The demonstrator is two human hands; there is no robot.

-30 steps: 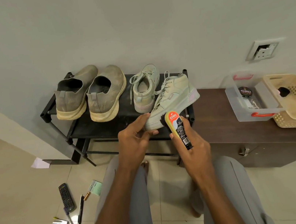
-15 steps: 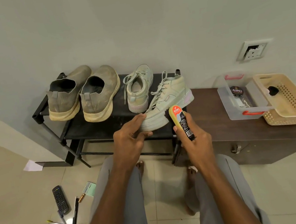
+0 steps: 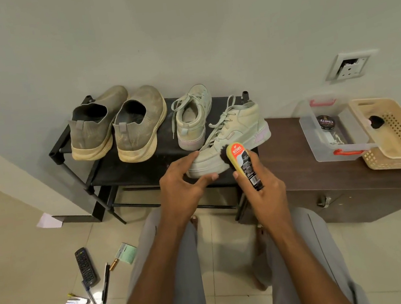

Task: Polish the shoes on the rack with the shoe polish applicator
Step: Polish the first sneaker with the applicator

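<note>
Pressing the dark sponge tip of the polish bottle (image 3: 244,163) against the side of the pale high-top shoe (image 3: 234,139), I have my right hand (image 3: 265,194) curled around the bottle's lower half, its yellow top tilted up and to the left. The shoe lies at the front right of the black rack (image 3: 118,169), turned sideways with its toe toward me and to the left. My left hand (image 3: 180,183) steadies that toe, thumb under the sole's edge and fingers lying over the top, pinching it lightly. Its mate (image 3: 193,119) stands upright just behind, heel toward me, laces loose. Left of that pair, 2 tan slip-on shoes (image 3: 117,127) sit side by side on the same shelf, heels facing me. To the right of the rack is a low dark wooden cabinet (image 3: 329,184), and on it a clear plastic box (image 3: 331,129) holding a round black polish tin (image 3: 325,122); a cream basket (image 3: 397,135) leans against the box. On the tiled floor by my left knee lie a remote control (image 3: 86,266), several pens (image 3: 106,283) and a green slip of paper (image 3: 126,252).
</note>
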